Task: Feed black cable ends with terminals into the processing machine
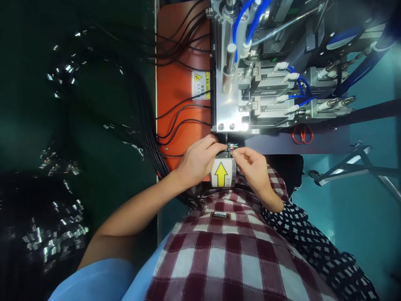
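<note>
My left hand (200, 161) is closed, thumb and finger pressed at the edge of the machine, on a black cable (173, 155) that runs in from the left. Thin coloured wires (233, 146) stick out at the cable's end, red and green among them. My right hand (253, 167) pinches at these wires from the other side. Just below the fingertips is a dark metal block (223, 155) on the feed. A white label with a yellow arrow (221, 174) faces up between my hands. My fingers partly hide the cable end.
An orange machine bed (183, 108) carries several black cables and a warning label (200, 85). Above my hands stands a metal press with pneumatic cylinders (271, 108) and blue hoses. Red-handled scissors (302, 135) lie on the right ledge. A large cable bundle (140, 108) hangs at left.
</note>
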`<state>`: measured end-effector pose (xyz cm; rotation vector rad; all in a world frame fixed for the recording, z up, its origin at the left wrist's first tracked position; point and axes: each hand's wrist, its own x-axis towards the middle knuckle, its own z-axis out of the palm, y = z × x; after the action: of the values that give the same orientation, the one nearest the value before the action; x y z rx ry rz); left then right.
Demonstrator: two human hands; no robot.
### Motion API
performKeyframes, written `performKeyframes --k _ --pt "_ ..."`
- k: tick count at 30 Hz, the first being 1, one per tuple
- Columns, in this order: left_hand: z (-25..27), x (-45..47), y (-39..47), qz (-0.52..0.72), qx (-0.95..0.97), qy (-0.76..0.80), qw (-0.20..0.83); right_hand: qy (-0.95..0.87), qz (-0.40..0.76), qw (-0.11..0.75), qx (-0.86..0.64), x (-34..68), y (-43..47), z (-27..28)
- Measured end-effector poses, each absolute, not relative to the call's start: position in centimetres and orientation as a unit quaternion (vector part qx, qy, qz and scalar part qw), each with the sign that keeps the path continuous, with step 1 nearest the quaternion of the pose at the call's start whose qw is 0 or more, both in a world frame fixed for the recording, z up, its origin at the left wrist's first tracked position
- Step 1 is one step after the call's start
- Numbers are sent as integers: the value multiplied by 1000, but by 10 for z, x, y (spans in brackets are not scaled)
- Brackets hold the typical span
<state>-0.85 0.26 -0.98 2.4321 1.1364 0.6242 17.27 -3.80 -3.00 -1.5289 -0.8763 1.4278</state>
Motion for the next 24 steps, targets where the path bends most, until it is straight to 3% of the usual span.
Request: performKeyframes --k 3,12,14,17,20,24 --pt "-10 -9 3 221 864 410 194 -387 531 418 -628 170 -39 -24" --pt "-9 -8 3 226 858 410 211 -602 241 387 -655 176 -34 -24" --pt "-10 -9 4 222 858 412 214 -605 262 393 -641 178 -31 -27" --pt "-10 -10 4 210 863 410 208 -526 409 424 -613 181 -26 -34" --pt "-5 -9 0 184 881 413 140 -430 531 436 -586 184 -23 -42" --pt "3 -7 -10 97 896 430 60 -397 587 431 -558 188 -22 -47"
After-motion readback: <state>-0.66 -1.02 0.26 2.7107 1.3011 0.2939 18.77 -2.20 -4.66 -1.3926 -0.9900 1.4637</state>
